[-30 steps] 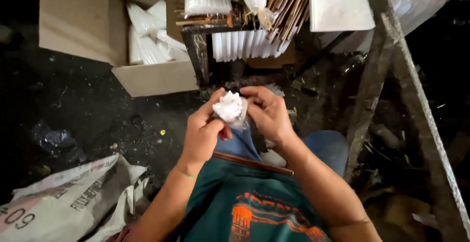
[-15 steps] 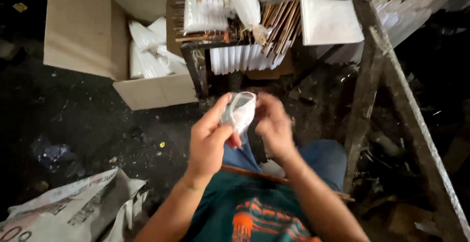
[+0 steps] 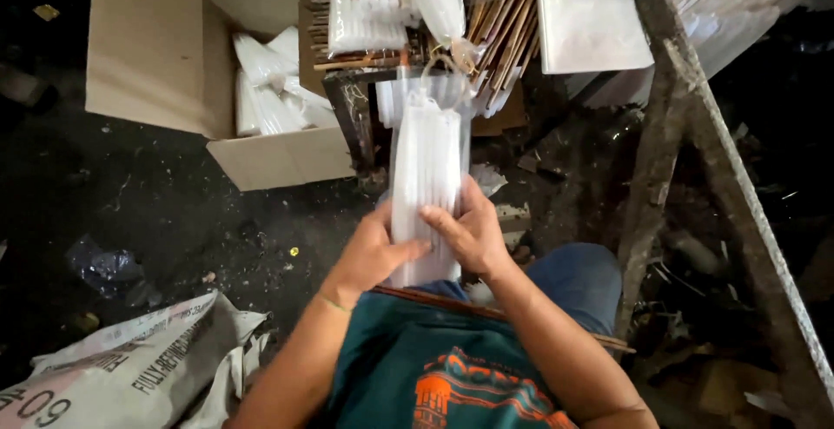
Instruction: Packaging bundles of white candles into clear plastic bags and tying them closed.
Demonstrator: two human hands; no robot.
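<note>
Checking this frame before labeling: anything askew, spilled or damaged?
Nothing damaged in the pack of white candles; both the left hand and right hand hold it upright. Around it is clutter: scraps litter the dark floor, a crumpled sack lies at lower left, and packs sit jumbled in the open cardboard box.

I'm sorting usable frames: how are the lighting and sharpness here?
Head view: the bag of white candles between the left hand and right hand is brightly lit and fairly sharp; the floor is dark and underexposed; the sides bend slightly, as from a wide lens.
</note>
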